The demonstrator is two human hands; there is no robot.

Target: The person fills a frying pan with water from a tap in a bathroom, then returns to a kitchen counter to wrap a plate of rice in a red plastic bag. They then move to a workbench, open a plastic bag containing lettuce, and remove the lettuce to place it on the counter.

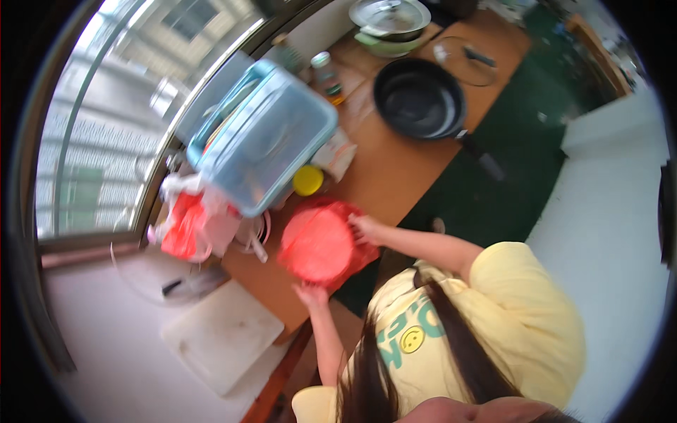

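Note:
A round, shallow shape in a red plastic bag [317,243] is at the near end of the brown table, its right part loose and crumpled. My right hand [364,230] grips the bag at its right edge, fingers bent onto the plastic. Below its near edge, my left hand [311,293] holds the bag's rim, with the fingertips partly hidden and blurred. What gives the bag its round form is covered by the plastic. Just beyond it stands a jar with a yellow lid [308,180].
A blue lidded plastic bin [271,134] stands by the window, beside red and white bags [187,225]. Farther off are a black frying pan [419,99], a glass lid [465,62], a bottle [326,76] and a lidded pot [390,32]. A white cutting board [222,337] lies near left.

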